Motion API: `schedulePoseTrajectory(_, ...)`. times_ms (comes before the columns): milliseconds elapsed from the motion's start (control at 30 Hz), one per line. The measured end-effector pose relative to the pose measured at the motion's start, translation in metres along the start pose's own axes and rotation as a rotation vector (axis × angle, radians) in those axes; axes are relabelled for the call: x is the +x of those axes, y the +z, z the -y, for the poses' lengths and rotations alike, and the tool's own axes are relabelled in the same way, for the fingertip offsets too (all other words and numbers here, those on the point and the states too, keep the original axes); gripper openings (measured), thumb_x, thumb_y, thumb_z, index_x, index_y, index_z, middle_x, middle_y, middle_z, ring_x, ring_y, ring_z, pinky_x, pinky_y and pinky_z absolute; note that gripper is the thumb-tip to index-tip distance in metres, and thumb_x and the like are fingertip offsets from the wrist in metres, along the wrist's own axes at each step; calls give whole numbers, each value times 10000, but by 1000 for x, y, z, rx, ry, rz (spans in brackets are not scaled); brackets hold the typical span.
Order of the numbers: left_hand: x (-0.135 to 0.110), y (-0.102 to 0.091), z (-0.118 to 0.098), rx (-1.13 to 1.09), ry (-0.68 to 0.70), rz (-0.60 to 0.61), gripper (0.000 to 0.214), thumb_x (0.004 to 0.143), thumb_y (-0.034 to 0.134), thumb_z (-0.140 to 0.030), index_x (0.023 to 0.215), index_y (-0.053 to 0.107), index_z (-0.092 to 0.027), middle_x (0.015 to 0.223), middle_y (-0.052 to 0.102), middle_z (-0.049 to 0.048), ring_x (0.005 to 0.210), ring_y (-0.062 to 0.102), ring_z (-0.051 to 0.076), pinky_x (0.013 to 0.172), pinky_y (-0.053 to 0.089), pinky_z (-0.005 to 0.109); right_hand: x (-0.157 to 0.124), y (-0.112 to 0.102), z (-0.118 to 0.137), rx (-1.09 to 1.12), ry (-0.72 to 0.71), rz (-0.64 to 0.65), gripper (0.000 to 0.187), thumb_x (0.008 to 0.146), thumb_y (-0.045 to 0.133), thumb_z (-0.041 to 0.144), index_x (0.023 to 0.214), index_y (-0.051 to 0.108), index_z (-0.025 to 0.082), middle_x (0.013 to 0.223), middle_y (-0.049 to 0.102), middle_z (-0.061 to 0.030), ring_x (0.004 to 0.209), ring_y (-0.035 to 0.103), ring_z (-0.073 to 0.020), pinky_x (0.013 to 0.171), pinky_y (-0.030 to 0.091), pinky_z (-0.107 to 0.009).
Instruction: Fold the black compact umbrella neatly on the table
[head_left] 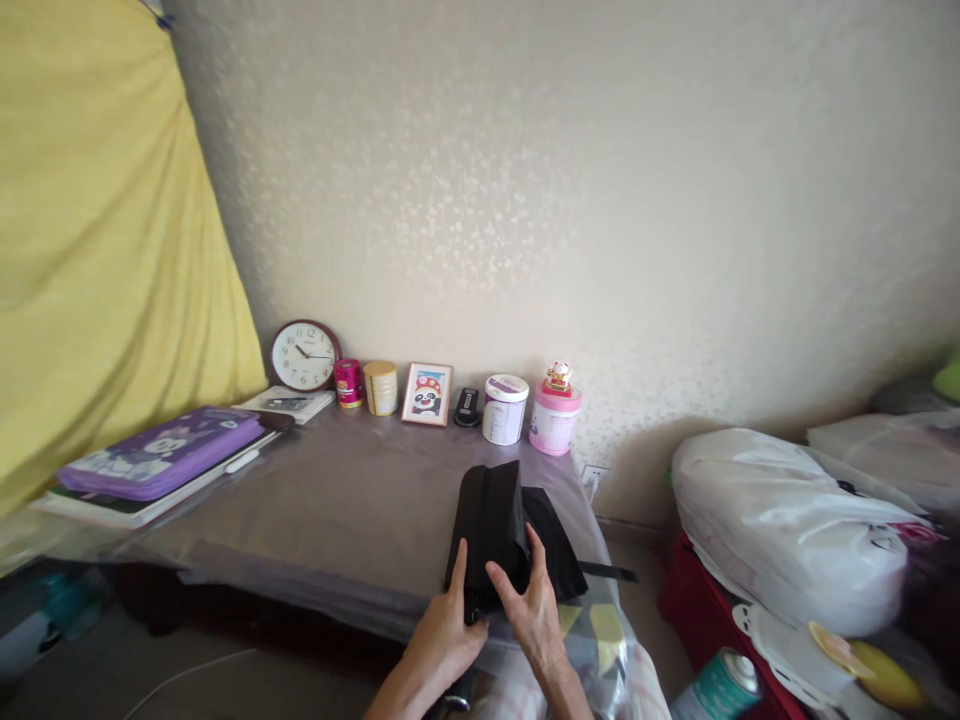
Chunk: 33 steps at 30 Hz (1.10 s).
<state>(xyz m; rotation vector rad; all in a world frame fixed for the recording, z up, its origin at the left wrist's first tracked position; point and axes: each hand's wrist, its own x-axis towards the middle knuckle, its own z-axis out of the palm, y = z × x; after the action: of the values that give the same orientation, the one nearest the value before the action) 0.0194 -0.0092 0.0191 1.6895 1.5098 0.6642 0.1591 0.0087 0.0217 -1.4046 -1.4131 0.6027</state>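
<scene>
A black, box-shaped case (pixel 480 510) stands at the near right edge of the table, held between both hands. My left hand (pixel 442 635) grips its lower left side, index finger stretched up along it and thumb low at the front. My right hand (pixel 534 615) holds its right side, with thumb on the front and fingers around the side. Just right of the case lies a flat black piece of material (pixel 556 545) with a black strap (pixel 609 571) reaching past the table edge. Whether that piece joins the case I cannot tell.
Along the wall stand a clock (pixel 304 355), a panda picture frame (pixel 427 394) and several canisters, one pink-lidded (pixel 555 418). A purple case (pixel 161 450) rests on books at left. On the right are a white plastic bag (pixel 787 530) and a spray can (pixel 720 685).
</scene>
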Motion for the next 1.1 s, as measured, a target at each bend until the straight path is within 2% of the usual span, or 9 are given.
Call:
schedulePoseTrajectory(167,2,3,-2,135,-27,-6,911,771,515,-141,1433,-112,-157,965,702,82,824,669,193,639,427,217,15,7,-13,14,3,-119,559,812,494,481,1240,496,122,1187,594,-146,1128,536,-280,963,411,-421)
schedulePoseTrajectory(333,5,3,-8,239,-64,1,920,776,533,-184,1432,-111,-155,919,707,87,825,671,222,640,424,237,27,9,-14,39,-32,-147,465,831,418,411,1144,586,110,1124,634,-149,1079,575,-271,968,412,-428)
schedulePoseTrajectory(400,7,2,-11,275,-82,11,930,773,540,-188,1430,-116,-133,946,701,113,850,668,238,644,424,248,30,11,-4,56,-53,-136,446,827,427,379,1153,588,121,1132,635,-134,1084,574,-258,968,419,-413)
schedulePoseTrajectory(600,9,2,-15,325,-168,38,933,760,541,-151,1420,-111,-53,995,682,173,894,659,269,669,430,277,32,29,19,89,-140,16,434,820,413,237,1221,552,144,1143,638,-92,1068,589,-211,940,456,-338)
schedulePoseTrajectory(767,9,5,-10,278,-161,15,879,762,545,-200,1426,-4,-25,1013,676,184,936,648,266,692,429,269,25,41,10,-67,-235,77,493,766,417,145,1244,537,162,1252,569,-78,1173,510,-197,1021,385,-360)
schedulePoseTrajectory(867,9,6,-6,275,-122,24,694,773,522,-226,1392,245,-80,1003,683,166,932,650,267,688,435,273,21,44,4,-191,-329,97,513,763,464,159,1275,502,142,1318,506,-105,1237,440,-225,1044,351,-413)
schedulePoseTrajectory(967,8,5,-5,290,-80,62,478,784,497,-258,1241,466,-123,1005,684,156,934,647,287,688,450,295,18,44,1,-262,-402,106,558,748,525,189,1299,466,127,1353,461,-131,1272,391,-250,1037,354,-441)
schedulePoseTrajectory(1033,7,4,-4,285,-82,56,490,776,505,-263,1243,453,-125,1005,684,154,936,646,289,690,455,298,18,44,-2,-284,-419,108,582,728,539,176,1304,458,146,1357,457,-126,1276,385,-257,1034,352,-452)
schedulePoseTrajectory(1100,7,4,-5,255,-96,45,584,765,517,-258,1309,365,-110,999,686,152,938,646,283,693,458,289,18,44,-5,-301,-432,118,605,712,547,165,1309,449,167,1368,445,-118,1283,373,-267,1035,339,-473)
